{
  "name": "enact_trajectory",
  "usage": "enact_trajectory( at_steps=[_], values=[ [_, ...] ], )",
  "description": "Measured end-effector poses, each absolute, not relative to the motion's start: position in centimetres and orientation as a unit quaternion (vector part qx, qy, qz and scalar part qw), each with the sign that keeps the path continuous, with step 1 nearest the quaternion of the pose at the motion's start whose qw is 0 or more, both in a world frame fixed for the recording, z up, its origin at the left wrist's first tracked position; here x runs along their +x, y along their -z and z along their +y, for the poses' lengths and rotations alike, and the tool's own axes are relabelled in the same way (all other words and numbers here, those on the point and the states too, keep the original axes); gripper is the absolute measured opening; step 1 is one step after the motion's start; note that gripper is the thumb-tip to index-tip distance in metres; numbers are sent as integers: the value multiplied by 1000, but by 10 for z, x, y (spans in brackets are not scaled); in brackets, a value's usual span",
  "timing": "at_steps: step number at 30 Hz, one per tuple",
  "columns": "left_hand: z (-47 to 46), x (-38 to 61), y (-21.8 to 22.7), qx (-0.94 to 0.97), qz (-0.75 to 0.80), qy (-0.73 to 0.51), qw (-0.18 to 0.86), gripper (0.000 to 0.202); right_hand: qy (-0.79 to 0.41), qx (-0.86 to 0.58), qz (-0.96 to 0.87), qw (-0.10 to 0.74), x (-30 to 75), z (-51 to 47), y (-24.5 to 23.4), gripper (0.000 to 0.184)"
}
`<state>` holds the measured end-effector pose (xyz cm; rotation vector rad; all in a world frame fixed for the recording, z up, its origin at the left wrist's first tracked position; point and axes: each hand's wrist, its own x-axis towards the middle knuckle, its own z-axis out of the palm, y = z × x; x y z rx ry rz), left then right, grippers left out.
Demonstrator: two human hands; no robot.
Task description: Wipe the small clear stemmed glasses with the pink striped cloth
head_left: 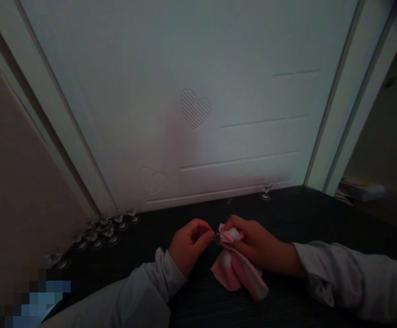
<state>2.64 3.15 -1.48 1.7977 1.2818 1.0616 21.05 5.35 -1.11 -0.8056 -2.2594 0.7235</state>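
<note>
Head view: A white panel (246, 50) carved with hearts is standing behind a dark tabletop (198, 305), where stemmed glasses (107, 228) are clustering at the left. The right hand (262, 241) is gripping, fingers clamped on a pink-and-white cloth (231, 275); the left hand (189, 246) is pinching, fingertips closed on a small clear glass (216, 238) that is poking from the cloth between both hands.

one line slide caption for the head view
Left hand holds a small clear object against a pink-and-white cloth in the right hand, over a dark table.
</note>
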Motion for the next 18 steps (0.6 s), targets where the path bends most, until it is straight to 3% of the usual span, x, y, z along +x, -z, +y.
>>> enact_trajectory(
  at_steps=[10, 18],
  values=[
    [27, 24, 13, 752, 486, -410, 173, 9, -343, -309, -826, 324, 208, 57, 14, 10],
    [20, 23, 8, 804, 438, -400, 39, 5, -503, -282, -749, 327, 205, 62, 18, 9]
  ],
)
